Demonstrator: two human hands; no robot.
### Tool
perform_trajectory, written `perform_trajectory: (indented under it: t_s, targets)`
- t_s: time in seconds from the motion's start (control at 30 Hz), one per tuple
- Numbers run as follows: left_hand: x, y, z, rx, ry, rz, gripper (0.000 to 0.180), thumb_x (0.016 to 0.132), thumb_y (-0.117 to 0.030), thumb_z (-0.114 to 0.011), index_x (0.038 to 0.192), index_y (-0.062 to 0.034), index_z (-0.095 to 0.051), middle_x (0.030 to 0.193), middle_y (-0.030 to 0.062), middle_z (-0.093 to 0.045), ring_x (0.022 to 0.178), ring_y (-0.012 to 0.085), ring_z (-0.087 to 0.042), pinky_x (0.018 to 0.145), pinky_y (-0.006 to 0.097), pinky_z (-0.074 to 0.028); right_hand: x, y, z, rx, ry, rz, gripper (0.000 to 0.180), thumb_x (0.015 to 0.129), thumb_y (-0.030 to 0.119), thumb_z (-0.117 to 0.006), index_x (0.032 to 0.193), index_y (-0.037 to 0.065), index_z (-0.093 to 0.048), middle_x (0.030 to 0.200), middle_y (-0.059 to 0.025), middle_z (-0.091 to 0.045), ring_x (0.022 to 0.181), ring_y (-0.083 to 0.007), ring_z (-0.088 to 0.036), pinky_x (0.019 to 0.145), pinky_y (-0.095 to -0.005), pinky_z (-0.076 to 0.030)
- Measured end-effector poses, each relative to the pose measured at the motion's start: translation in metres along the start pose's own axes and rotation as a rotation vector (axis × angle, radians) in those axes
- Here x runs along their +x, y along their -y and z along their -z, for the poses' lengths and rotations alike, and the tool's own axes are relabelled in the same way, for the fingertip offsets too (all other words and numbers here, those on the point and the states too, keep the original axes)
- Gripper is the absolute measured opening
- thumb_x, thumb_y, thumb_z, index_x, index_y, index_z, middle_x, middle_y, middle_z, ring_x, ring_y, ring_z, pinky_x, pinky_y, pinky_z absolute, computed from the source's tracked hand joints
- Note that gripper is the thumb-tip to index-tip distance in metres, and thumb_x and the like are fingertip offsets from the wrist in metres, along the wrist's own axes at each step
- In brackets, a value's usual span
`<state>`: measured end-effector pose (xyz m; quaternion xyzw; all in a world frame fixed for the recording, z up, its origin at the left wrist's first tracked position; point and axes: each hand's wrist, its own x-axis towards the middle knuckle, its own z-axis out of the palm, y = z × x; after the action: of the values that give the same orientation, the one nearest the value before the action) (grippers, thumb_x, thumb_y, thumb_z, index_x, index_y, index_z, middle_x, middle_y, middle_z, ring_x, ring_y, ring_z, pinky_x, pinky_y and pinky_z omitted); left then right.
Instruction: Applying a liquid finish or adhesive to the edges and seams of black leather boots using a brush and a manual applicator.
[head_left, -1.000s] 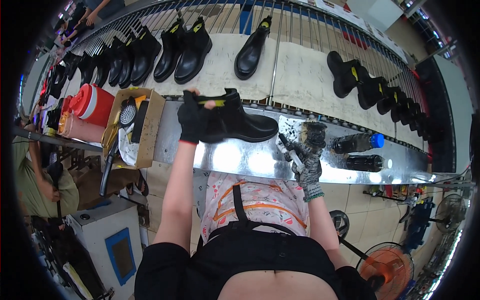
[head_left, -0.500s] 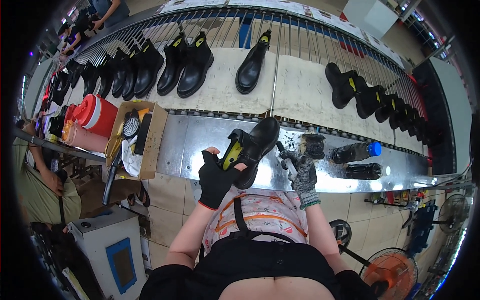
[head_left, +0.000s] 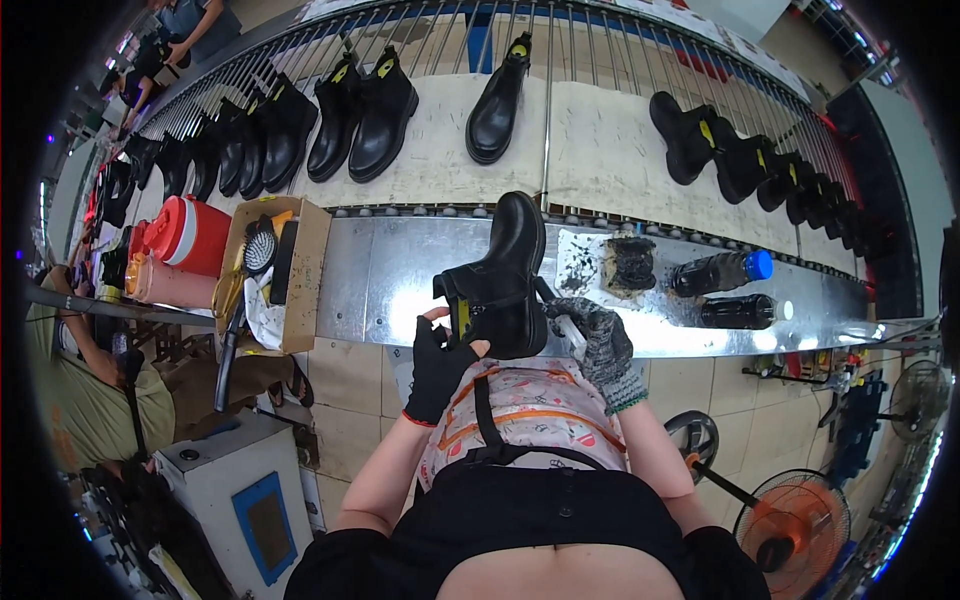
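My left hand [head_left: 440, 372], in a black fingerless glove, grips a black ankle boot [head_left: 515, 245] by its opening, with the thumb at the shaft. The boot lies tilted over the metal bench, toe pointing away from me, yellow lining showing inside. My right hand [head_left: 602, 350], in a grey knitted glove, is closed round a slim tool [head_left: 571, 335] with a white handle and dark tip. That tip is close to the boot's right side; whether it touches, I cannot tell. Beyond the right hand, a dark-soaked pad [head_left: 629, 264] sits on a stained white sheet [head_left: 580, 262].
Two bottles of dark liquid, one blue-capped [head_left: 722, 270] and one white-capped [head_left: 740, 312], lie at the right. A cardboard box [head_left: 308, 275] with a hairbrush stands left, beside a red jug [head_left: 190, 235]. Black boots [head_left: 385, 115] line the roller conveyor [head_left: 600, 130]. Another person sits left.
The held boot has turned more upright, its toe swinging left and away from me. My right hand has drawn in against the boot's side with the tool.
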<state>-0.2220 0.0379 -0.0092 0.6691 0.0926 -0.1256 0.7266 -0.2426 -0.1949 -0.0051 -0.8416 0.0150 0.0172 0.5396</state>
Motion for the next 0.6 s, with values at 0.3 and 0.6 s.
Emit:
perform_trajectory:
  t_s: [0.3,0.6]
  targets:
    - [-0.003,0.005,0.004,-0.106,0.074,0.188,0.04,0.071,-0.002,-0.07,0.103,0.0006,-0.047,0.081,0.008,-0.06,0.062,0.0103,-0.057,0.052,0.023,-0.046,-0.003,0.004,0.026,0.407,0.08,-0.25,0.04,0.096,0.032,-0.037,0.106,0.007,-0.067,0.089,-0.0065,-0.068,0.08,-0.0168,-0.063,0.079,-0.0287,-0.048]
    - [-0.001,0.001,-0.008,-0.224,0.118,0.282,0.038,0.072,-0.004,-0.072,0.099,-0.0023,-0.046,0.09,0.0097,-0.057,0.072,0.0163,-0.061,0.065,0.029,-0.057,-0.026,0.038,0.048,0.463,0.211,-0.155,0.025,0.084,0.018,-0.059,0.103,0.005,-0.067,0.087,-0.013,-0.067,0.075,-0.0233,-0.065,0.07,-0.031,-0.05]
